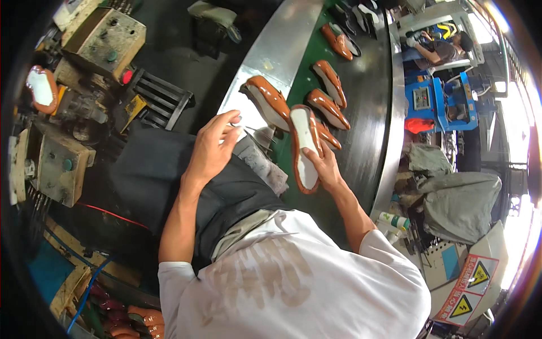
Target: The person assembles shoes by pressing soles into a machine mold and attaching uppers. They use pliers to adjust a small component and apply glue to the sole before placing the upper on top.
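Note:
In my right hand (320, 165) is a glossy brown shoe (305, 144), its white underside turned up toward me. My thumb lies on that underside, and my fingers go round the far edge. My left hand (215, 146) is raised over the bare metal edge (245, 107), its fingers loosely curled and apart, with nothing visible in them. Just beyond it another brown shoe (269, 103) rests upright. Several more brown shoes, among them one shoe (327, 107) beside the held one, stand on the green belt (307, 73); one is partly hidden behind the held shoe.
A grey cloth (262, 166) lies by my lap. Machine boxes (104, 42) with buttons stand at the left, where another white-bottomed shoe (42, 89) sits. Across the belt are a blue machine (440, 101), a seated person (440, 51) and a covered machine (460, 198).

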A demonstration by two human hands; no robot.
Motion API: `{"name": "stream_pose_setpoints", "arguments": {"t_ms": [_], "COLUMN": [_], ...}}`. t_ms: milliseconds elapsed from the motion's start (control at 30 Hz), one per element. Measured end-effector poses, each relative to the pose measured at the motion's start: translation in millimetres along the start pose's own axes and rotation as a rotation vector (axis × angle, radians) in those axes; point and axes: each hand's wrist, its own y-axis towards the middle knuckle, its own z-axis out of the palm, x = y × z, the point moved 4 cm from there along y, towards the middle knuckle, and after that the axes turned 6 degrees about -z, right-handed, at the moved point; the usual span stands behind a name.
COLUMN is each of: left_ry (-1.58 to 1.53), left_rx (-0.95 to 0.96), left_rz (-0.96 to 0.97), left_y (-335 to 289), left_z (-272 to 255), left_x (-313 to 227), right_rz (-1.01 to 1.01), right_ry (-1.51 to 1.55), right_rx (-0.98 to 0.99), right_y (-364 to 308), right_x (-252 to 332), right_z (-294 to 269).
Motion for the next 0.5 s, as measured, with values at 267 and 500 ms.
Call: {"name": "stream_pose_setpoints", "arguments": {"t_ms": [267,500], "left_ry": [0.453,0.818], "left_rx": [-0.613,-0.759], "left_rz": [0.249,0.245], "left_y": [-16,-123], "left_z": [-98,-164], "left_x": [-15,-35], "right_rz": [-0.412,-0.572], "right_ry": [-0.162,-0.119], "right_rx": [0.545,0.947], "right_y": [34,35], "right_x": [146,176], "right_z": [164,272]}}
